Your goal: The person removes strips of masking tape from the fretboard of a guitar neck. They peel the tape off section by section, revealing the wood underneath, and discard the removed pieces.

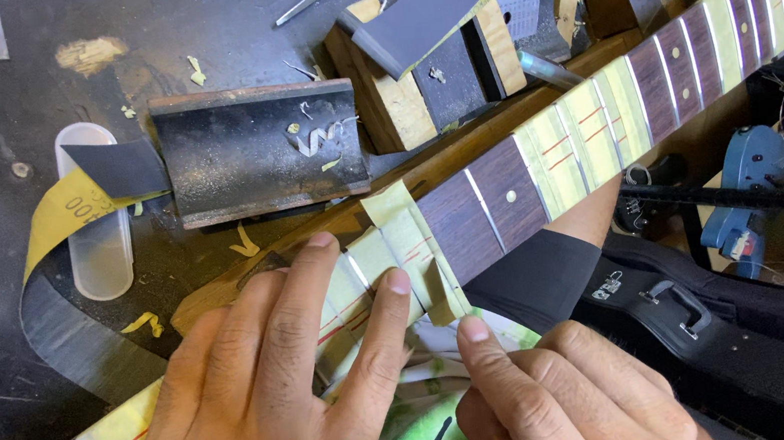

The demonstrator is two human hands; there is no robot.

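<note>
A guitar neck point(496, 204) with a dark wood fretboard and metal frets runs from lower left to upper right, many fret spaces covered in pale yellow masking tape point(592, 128). My left hand point(263, 388) lies flat on the taped fretboard, fingers spread and pressing a strip down. My right hand point(557, 400) is at the neck's near edge, its fingertip pushing the loose end of a tape strip point(422, 256) over the edge.
A dark curved sanding block point(257, 152), wooden blocks point(413, 76) with sandpaper, a strip of yellow-backed sandpaper point(57, 208) and a clear plastic container point(99, 243) lie on the dark bench. A black case point(732, 347) and a blue tool point(750, 178) sit at right.
</note>
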